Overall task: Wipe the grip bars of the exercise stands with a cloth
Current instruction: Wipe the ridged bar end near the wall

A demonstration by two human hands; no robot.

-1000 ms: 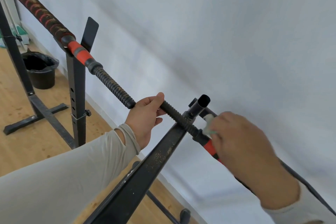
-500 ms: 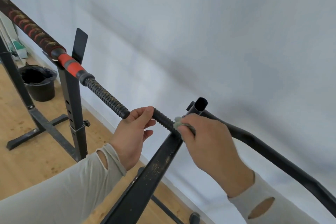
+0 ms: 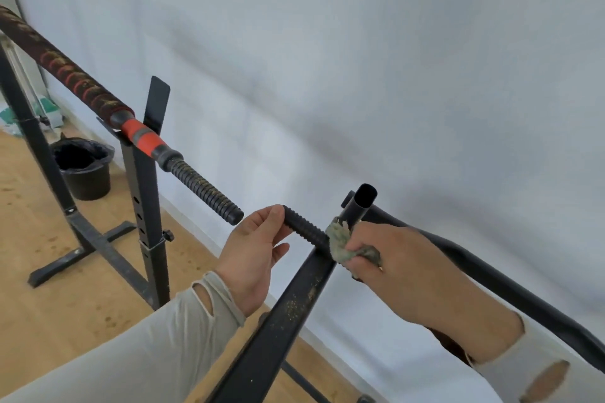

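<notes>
Here, short ribbed black grip bar [image 3: 304, 230] jutting left from the near stand's sloping black frame [image 3: 288, 307], low in the middle of the view; greyish, soiled cloth [image 3: 340, 244] bunched against the bar's root where bar meets frame, just below an open-ended black tube [image 3: 358, 206]; right hand [image 3: 402, 268] closed around the cloth, fingers curled under and pressing it to the bar; left hand [image 3: 252, 258] loosely curled at the bar's free end, thumb and fingertips pinching the tip; both forearms in pale sleeves [image 3: 147, 350] with torn holes near the wrists; frame speckled with yellowish grit; beyond the left hand, a longer ribbed black bar [image 3: 204, 188] with an orange collar [image 3: 142, 137] and a dark red-wrapped section [image 3: 62, 75], resting in the cradle of a far upright stand [image 3: 145, 206]; gap between that bar's end and the left hand; black bucket [image 3: 85, 168] on the wooden floor [image 3: 49, 304] behind the stand's feet; pale wall [image 3: 360, 59] filling the rest.
</notes>
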